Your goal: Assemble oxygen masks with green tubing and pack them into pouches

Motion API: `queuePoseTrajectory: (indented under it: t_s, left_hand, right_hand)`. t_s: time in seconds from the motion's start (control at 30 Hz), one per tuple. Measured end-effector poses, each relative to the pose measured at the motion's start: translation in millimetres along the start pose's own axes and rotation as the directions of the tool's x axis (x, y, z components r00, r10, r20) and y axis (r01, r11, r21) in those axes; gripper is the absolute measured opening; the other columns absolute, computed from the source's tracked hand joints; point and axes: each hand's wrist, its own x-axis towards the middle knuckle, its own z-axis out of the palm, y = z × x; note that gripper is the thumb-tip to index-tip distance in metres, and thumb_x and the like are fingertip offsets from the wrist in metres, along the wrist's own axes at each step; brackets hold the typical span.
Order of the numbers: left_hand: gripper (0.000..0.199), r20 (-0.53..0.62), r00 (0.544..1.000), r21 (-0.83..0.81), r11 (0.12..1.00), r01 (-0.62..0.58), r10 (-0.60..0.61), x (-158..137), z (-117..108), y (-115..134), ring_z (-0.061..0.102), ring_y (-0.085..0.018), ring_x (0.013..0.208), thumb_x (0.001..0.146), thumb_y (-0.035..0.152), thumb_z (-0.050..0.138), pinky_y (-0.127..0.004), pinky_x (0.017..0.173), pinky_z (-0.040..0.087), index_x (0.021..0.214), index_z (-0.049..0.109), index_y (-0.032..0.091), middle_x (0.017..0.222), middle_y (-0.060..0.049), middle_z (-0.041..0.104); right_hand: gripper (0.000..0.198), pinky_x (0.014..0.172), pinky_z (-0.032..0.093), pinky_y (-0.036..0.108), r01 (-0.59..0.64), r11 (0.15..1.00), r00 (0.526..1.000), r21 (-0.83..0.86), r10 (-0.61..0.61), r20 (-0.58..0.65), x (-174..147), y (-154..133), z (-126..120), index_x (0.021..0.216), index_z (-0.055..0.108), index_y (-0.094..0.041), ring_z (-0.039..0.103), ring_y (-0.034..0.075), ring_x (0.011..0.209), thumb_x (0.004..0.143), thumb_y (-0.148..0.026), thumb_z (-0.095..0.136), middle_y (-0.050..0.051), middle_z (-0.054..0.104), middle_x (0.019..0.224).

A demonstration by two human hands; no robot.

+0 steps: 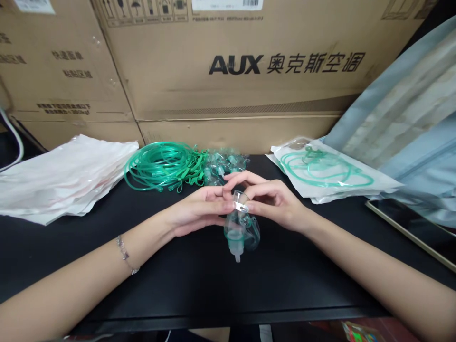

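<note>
Over the front middle of the table, a clear, green-tinted nebulizer mask (233, 221) hangs between my two hands, its whitish cup and narrow spout (236, 244) pointing down. A shiny metal nose strip (241, 206) shows near its top, between my thumb tips. My left hand (203, 209) grips the mask from the left, thumb on the strip's left end. My right hand (274, 199) pinches it from the right with thumb and fingers, one finger stretched across above it. Parts of the mask behind my fingers are hidden.
Behind my hands lie a coil of green tubing (140, 161), green straps (200, 168) and a pile of clear plastic parts (228, 161). White bags (60, 175) are stacked left; packaged tubing (320, 166) and a phone (413, 223) lie right. A cardboard box (228, 95) stands behind.
</note>
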Motion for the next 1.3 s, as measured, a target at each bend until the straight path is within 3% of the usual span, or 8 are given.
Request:
queuePoseTrajectory:
  t_s: [0.13, 0.3, 0.4, 0.5, 0.63, 0.83, 1.03, 1.3]
  left_hand:
    - [0.025, -0.018, 1.000, -0.010, 1.000, -0.005, 0.005, -2, 3, 3, 0.060, -0.014, 0.075, 0.061, 0.021, 0.075, -0.034, 0.072, 0.052, 0.078, 0.059, 0.012, 0.076, -0.003, 0.062]
    - [0.019, -0.092, 0.993, 0.105, 0.992, -0.066, 0.076, -4, 6, 7, 0.060, -0.011, 0.067, 0.064, 0.014, 0.070, -0.027, 0.065, 0.051, 0.075, 0.056, 0.015, 0.073, 0.001, 0.061]
    - [0.019, -0.179, 0.974, 0.184, 0.977, -0.106, 0.139, -4, 8, 7, 0.059, -0.009, 0.063, 0.062, 0.012, 0.070, -0.021, 0.059, 0.048, 0.070, 0.054, 0.016, 0.071, 0.002, 0.061]
    - [0.020, -0.226, 0.956, 0.244, 0.961, -0.132, 0.189, -2, 9, 6, 0.058, -0.008, 0.063, 0.061, 0.012, 0.071, -0.018, 0.056, 0.046, 0.065, 0.052, 0.015, 0.071, 0.002, 0.059]
    - [0.021, -0.221, 0.953, 0.279, 0.950, -0.142, 0.208, -1, 7, 5, 0.055, -0.006, 0.059, 0.061, 0.011, 0.071, -0.016, 0.054, 0.044, 0.064, 0.051, 0.014, 0.066, 0.004, 0.056]
    - [0.024, -0.220, 0.946, 0.329, 0.931, -0.159, 0.239, -2, 7, 4, 0.057, -0.006, 0.059, 0.059, 0.008, 0.072, -0.017, 0.057, 0.046, 0.063, 0.049, 0.014, 0.063, 0.005, 0.056]
    - [0.025, -0.231, 0.940, 0.399, 0.905, -0.145, 0.253, -3, 11, 4, 0.056, -0.007, 0.057, 0.058, 0.010, 0.072, -0.017, 0.055, 0.045, 0.062, 0.048, 0.015, 0.061, 0.005, 0.055]
    - [0.026, -0.367, 0.863, 0.418, 0.891, -0.179, 0.346, 0, 11, 1, 0.055, -0.006, 0.057, 0.058, 0.014, 0.073, -0.017, 0.055, 0.045, 0.062, 0.048, 0.015, 0.062, 0.004, 0.056]
  right_hand:
    - [0.011, 0.096, 0.032, 0.038, 0.010, 0.997, 1.000, -0.075, -0.011, -0.017, 0, -2, 2, 0.072, 0.062, -0.015, 0.048, 0.016, 0.102, 0.080, -0.018, 0.056, 0.006, 0.051, 0.099]
    - [0.013, 0.073, 0.040, 0.028, -0.052, 0.979, 0.995, -0.199, 0.034, -0.092, 1, -8, 5, 0.070, 0.062, -0.015, 0.045, 0.011, 0.076, 0.080, -0.023, 0.057, 0.001, 0.042, 0.077]
    - [0.023, 0.054, 0.035, 0.021, -0.185, 0.965, 0.982, -0.188, 0.176, -0.061, 1, -12, 5, 0.067, 0.058, -0.014, 0.036, 0.007, 0.057, 0.082, -0.030, 0.053, -0.003, 0.036, 0.063]
    - [0.028, 0.043, 0.024, 0.019, -0.351, 0.933, 0.936, -0.080, 0.353, 0.007, 0, -14, 3, 0.066, 0.053, -0.013, 0.027, 0.005, 0.047, 0.081, -0.036, 0.053, -0.006, 0.032, 0.053]
    - [0.029, 0.040, 0.024, 0.018, -0.430, 0.899, 0.902, 0.084, 0.423, 0.089, -1, -15, 1, 0.068, 0.052, -0.012, 0.030, 0.003, 0.043, 0.082, -0.037, 0.051, -0.007, 0.035, 0.049]
    - [0.027, 0.037, 0.027, 0.016, -0.466, 0.878, 0.880, 0.114, 0.446, 0.163, -2, -17, 0, 0.074, 0.057, -0.009, 0.041, 0.003, 0.041, 0.084, -0.034, 0.050, -0.004, 0.049, 0.049]
    - [0.030, 0.032, 0.022, 0.015, -0.527, 0.836, 0.847, 0.151, 0.502, 0.175, 0, -21, 0, 0.066, 0.055, -0.010, 0.038, 0.002, 0.035, 0.081, -0.035, 0.052, -0.002, 0.052, 0.048]
    - [0.028, 0.033, 0.029, 0.015, -0.547, 0.827, 0.837, 0.128, 0.535, 0.117, -2, -16, 0, 0.069, 0.055, -0.011, 0.038, 0.002, 0.038, 0.085, -0.031, 0.044, 0.000, 0.054, 0.057]
